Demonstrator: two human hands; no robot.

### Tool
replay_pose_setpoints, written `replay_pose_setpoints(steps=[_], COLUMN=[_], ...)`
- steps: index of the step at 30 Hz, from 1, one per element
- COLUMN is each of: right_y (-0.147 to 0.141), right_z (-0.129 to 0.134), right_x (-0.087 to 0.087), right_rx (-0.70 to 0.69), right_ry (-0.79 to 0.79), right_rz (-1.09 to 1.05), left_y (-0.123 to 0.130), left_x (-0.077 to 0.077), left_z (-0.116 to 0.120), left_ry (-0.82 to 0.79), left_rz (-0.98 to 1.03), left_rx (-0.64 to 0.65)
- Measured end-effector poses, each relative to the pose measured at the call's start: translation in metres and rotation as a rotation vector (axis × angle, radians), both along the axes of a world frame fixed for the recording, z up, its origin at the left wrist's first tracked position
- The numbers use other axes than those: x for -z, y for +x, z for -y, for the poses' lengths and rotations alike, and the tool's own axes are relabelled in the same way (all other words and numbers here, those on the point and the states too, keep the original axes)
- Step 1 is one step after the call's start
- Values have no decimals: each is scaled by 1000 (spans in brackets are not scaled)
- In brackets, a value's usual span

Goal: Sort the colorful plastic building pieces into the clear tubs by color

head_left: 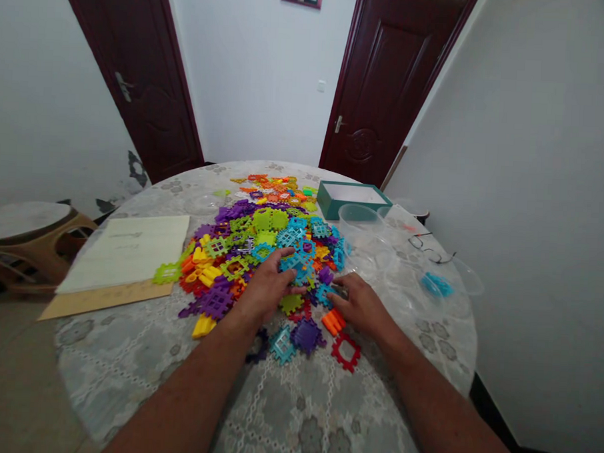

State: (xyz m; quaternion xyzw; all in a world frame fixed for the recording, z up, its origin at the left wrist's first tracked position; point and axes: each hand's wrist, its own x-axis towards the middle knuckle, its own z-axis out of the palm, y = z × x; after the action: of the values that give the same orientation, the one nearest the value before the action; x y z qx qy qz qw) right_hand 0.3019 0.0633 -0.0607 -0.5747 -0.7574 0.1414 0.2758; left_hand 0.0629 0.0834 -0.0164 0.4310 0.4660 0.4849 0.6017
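A large heap of plastic interlocking building pieces in green, purple, blue, orange and yellow covers the middle of the table. My left hand lies over its near side, fingers spread over light blue pieces. To the right, my right hand is at the heap's edge, finger and thumb apart beside a blue piece; its other fingers are partly hidden. Below it are orange tube pieces and a red square frame piece. A purple square piece and a light blue window piece lie nearer me.
A green box stands at the back right. Clear plastic tubs are on the right, one around blue pieces. Glasses rest near the right edge. An open paper pad lies left; a stool stands beyond.
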Motion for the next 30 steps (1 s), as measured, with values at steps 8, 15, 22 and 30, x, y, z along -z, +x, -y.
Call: replay_pose_setpoints(steps=[8,15,22,30], right_y=[-8,-21,-24,-31], right_z=[-1,-1,3,7], right_x=[-3,-9,-18,-12], right_rx=[18,-22,92,1], right_ry=[-88,-160,-105,-234], right_rz=[-96,-745,-915,-937], left_y=[1,2,2,5], left_x=[4,1,-1,-4], left_z=[-1,0,-1,5], left_ry=[-14,0,28,28], left_rz=[5,-33,-67,-86], left_rx=[80,120,76,211])
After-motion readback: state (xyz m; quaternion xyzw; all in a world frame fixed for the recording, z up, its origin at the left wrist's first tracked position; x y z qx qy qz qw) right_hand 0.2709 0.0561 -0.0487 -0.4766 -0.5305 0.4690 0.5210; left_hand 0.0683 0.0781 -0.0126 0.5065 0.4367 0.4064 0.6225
